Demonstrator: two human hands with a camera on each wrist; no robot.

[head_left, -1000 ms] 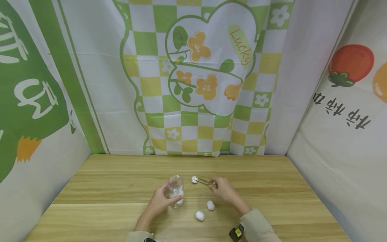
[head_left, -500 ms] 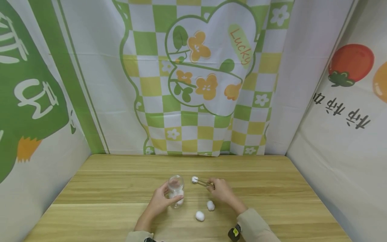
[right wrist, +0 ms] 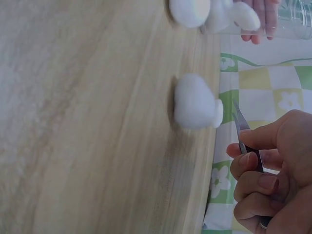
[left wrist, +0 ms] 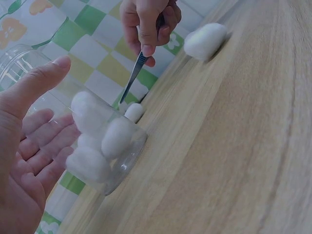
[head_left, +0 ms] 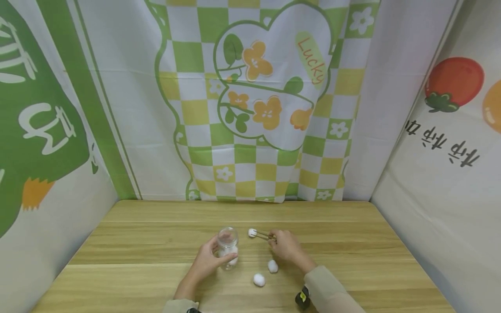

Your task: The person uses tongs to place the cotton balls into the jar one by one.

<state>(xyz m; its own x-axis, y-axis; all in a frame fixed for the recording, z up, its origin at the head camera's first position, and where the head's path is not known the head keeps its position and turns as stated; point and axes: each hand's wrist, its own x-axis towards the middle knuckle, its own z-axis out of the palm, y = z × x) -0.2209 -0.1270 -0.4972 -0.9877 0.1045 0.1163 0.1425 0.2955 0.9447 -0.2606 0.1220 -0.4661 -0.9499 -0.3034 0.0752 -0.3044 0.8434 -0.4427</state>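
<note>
Our right hand [head_left: 287, 246] pinches slim silver metal tweezers [left wrist: 133, 77], tips at a roundish white cotton ball [head_left: 252, 233] (can't tell if clamped), left hand [head_left: 207, 259] gripping a clear cylindrical jar [head_left: 228, 244], pale wooden table [head_left: 332, 226] stretching back to its far edge.

The left hand [head_left: 209, 259] holds an upright clear jar [head_left: 228, 242] with white balls [head_left: 233, 261] inside. The right hand [head_left: 286, 246] grips tweezers [head_left: 264, 236], whose tips are at a single white ball [head_left: 252, 233] beside the jar. Two further balls [head_left: 272, 266] lie nearer the person, apart from each other, on the wooden table [head_left: 156, 234]. A green-and-yellow checked cloth [head_left: 250, 154] marked "Lucky" hangs behind it
</note>
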